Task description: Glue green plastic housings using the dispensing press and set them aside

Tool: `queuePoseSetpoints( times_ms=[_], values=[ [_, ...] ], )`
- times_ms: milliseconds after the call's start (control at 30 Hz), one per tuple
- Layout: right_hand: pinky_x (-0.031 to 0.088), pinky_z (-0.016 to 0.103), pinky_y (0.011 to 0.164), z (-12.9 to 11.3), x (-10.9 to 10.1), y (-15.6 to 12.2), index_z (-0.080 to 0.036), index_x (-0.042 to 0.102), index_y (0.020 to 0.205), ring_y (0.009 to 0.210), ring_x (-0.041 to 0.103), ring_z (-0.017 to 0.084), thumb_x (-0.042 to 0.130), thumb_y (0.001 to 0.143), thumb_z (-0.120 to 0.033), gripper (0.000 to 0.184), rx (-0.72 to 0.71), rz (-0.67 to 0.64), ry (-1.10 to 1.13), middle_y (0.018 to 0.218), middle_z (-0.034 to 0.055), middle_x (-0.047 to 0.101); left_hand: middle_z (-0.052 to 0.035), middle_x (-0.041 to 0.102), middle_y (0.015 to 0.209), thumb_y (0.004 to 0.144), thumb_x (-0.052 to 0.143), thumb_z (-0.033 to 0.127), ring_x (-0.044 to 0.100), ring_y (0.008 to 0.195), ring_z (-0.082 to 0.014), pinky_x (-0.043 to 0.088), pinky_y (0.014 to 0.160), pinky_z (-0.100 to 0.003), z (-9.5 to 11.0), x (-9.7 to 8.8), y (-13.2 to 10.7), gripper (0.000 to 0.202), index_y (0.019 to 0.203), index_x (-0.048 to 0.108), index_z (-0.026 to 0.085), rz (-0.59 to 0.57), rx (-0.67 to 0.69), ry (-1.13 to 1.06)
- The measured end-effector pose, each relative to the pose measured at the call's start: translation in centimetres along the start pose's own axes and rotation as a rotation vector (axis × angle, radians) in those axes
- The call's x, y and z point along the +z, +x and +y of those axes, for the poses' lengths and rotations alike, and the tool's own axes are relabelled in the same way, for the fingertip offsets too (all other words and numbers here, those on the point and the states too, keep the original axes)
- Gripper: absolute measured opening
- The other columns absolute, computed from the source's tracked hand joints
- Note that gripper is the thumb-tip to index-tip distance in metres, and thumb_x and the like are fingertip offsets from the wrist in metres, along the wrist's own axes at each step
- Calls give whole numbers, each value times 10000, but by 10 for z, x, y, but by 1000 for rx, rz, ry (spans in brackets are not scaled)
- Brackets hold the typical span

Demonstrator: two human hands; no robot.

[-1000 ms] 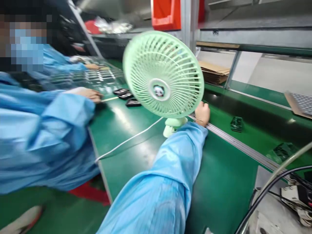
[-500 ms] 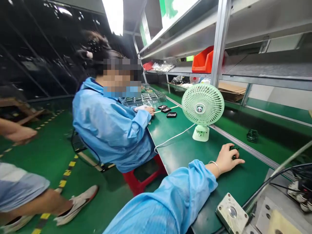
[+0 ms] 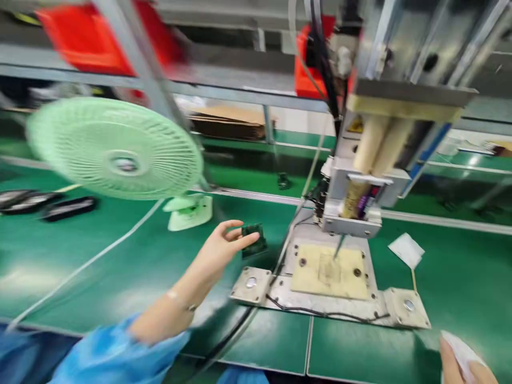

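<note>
My left hand (image 3: 218, 250) reaches over the green bench, thumb and fingers pinched on a small dark green part (image 3: 253, 238) held just above the surface, left of the press machine (image 3: 360, 202). My right hand (image 3: 466, 362) shows only at the bottom right corner, fingers closed on a white cloth or paper (image 3: 460, 349). The machine's tan fixture plate (image 3: 330, 271) lies between the two hands.
A mint green desk fan (image 3: 116, 149) stands at the left, its white cord (image 3: 80, 266) trailing across the bench. Black trays (image 3: 60, 205) lie far left. A white paper scrap (image 3: 406, 249) lies right of the machine. Red bins (image 3: 84, 37) sit on the shelf above.
The view swung right from the co-worker to the press machine. My left hand lifted the dark part off the bench and carried it toward the machine. My right hand came into view.
</note>
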State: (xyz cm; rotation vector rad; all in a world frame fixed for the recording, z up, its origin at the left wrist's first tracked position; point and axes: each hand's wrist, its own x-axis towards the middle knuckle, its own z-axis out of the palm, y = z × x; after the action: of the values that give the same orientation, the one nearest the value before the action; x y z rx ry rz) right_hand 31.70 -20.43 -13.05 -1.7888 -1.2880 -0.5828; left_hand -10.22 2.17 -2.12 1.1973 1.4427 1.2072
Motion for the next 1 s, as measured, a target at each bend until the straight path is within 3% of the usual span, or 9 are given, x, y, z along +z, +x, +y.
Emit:
queuePoseSetpoints(
  times_ms=[100,167,233,367,500,733,900,1000],
  values=[
    [444,273,462,18,-12,-21,-175,617,634,540,595,208,658,921,-378,354,23,78,-139,588,44,550,34,613,723,525,884,403,499,528,-103,320,480,-212,20,19,-35,641,1026,526,224,-375,-331,2],
    [408,262,418,20,-12,-23,-189,570,571,477,570,185,666,908,-359,389,-30,99,-181,551,30,538,28,626,741,531,890,386,514,542,-104,304,480,-211,26,41,-58,643,1046,546,214,-598,-473,4],
    [399,252,403,17,-10,-21,-189,567,577,436,547,162,665,909,-323,372,-111,110,-193,532,15,531,16,642,780,534,896,341,560,608,-113,354,531,-216,25,65,-71,622,1034,557,195,-719,-524,-19],
    [395,238,384,11,-11,-15,-189,519,562,402,524,140,659,915,-292,394,-167,116,-142,533,10,535,-3,664,872,506,924,270,628,742,-136,458,693,-250,17,102,-65,640,1014,545,184,-740,-510,-91],
    [450,238,448,8,-13,-16,-181,564,642,482,589,162,667,911,-244,295,-161,83,-95,591,16,579,-35,679,946,524,927,257,663,890,-200,509,843,-342,18,118,-50,614,1010,560,184,-793,-451,-158],
    [436,227,458,3,-14,-12,-192,492,697,492,575,144,665,918,-166,281,-221,59,-30,563,-27,524,-54,699,1040,541,894,229,641,1058,-232,486,974,-382,17,127,-37,673,1132,572,204,-764,-197,-51],
    [390,228,412,3,-13,-13,-203,450,637,461,541,130,670,919,-204,358,-185,63,-35,576,-12,548,-66,694,1102,626,834,306,659,996,-259,501,962,-391,15,126,-39,581,1162,623,227,-727,120,252],
    [386,230,400,1,-14,-13,-208,446,612,435,524,126,673,911,-224,375,-184,84,-14,561,-15,542,-91,663,1223,618,848,355,607,1149,-318,442,1053,-435,11,122,-42,695,1259,607,241,-708,208,349]
  ],
)
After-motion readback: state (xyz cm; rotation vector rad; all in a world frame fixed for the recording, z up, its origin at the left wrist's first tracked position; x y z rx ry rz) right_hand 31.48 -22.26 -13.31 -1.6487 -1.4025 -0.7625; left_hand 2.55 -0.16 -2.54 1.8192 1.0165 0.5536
